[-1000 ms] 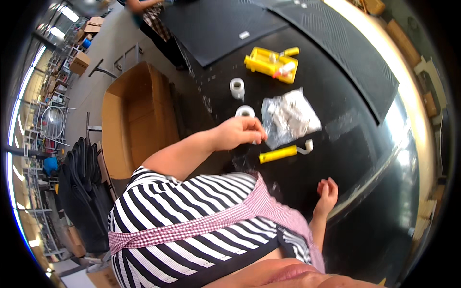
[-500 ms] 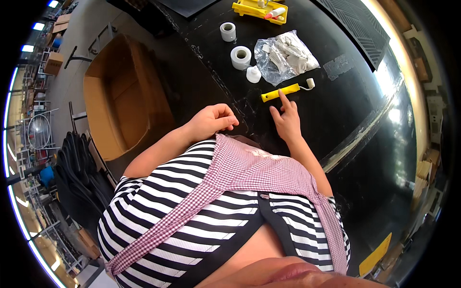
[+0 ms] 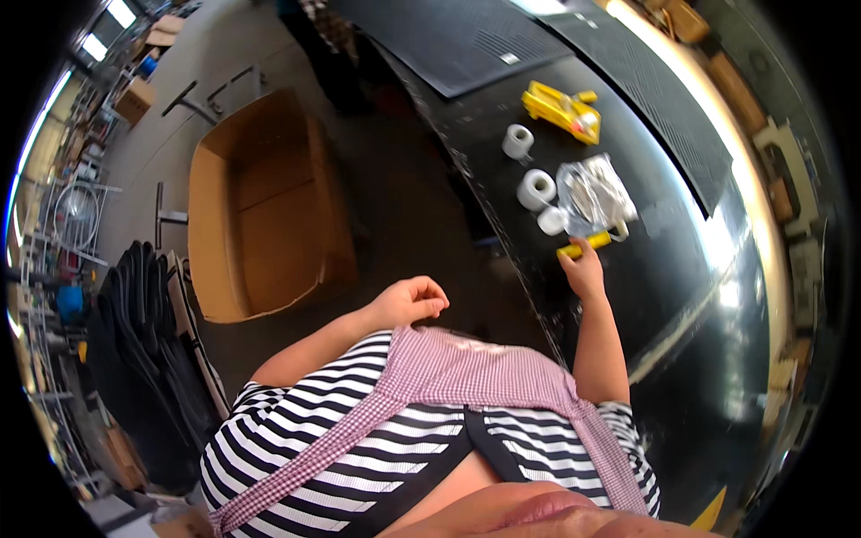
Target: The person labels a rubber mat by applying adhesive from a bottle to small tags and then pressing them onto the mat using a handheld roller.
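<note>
On the black table, my right hand (image 3: 585,272) has its fingers over the yellow handle of a small paint roller (image 3: 598,241). The white roller head lies at the handle's far end, close to a clear plastic bag (image 3: 594,193) with whitish contents. A white bottle (image 3: 552,221) stands just left of the bag. Beyond it are two rolls of white tape or film, the nearer roll (image 3: 536,189) and the farther roll (image 3: 517,142). My left hand (image 3: 411,301) hangs in front of my apron, left of the table edge, fingers loosely curled with nothing seen in them.
A yellow tray (image 3: 563,111) with small items sits farther back on the table. Dark rubbery sheets, one flat sheet (image 3: 457,45) among them, lie along the far side. An open cardboard box (image 3: 269,206) stands at left, near black hanging material (image 3: 134,359). A person (image 3: 332,63) stands beyond.
My right hand has gone from a finger touching the roller's handle to fingers closed around it. The view has shifted, so the table things sit farther right and lower. My left hand stays curled.
</note>
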Motion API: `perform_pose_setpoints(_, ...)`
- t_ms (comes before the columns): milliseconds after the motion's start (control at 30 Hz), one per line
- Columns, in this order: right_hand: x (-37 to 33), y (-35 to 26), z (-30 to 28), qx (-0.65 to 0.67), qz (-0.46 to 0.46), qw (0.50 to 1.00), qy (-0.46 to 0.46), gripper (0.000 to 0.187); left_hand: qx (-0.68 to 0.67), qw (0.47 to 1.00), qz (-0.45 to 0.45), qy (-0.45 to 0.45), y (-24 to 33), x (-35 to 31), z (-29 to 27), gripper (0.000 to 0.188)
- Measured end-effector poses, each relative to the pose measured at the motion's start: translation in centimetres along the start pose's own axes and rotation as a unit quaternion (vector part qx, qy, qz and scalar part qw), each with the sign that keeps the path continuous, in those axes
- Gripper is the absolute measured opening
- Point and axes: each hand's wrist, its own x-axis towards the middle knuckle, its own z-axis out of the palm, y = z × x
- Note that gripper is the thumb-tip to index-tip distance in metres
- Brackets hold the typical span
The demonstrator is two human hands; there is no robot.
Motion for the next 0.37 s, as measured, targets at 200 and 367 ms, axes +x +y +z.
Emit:
perform_pose_setpoints(200, -5.1, -7.7, -0.2, -0.024, 0.054, 0.996, 0.066, 0.040, -0.032, 0.990, 0.022, 0.137, -4.9, -9.9, -6.9, 0.019)
perform_pose_setpoints(367, -10.4, -16.6, 7.3, 0.072, -0.110, 0.991, 0.033, 0.027, -0.041, 0.979, 0.066, 0.186, -10.5, -17.1, -11.7, 0.017)
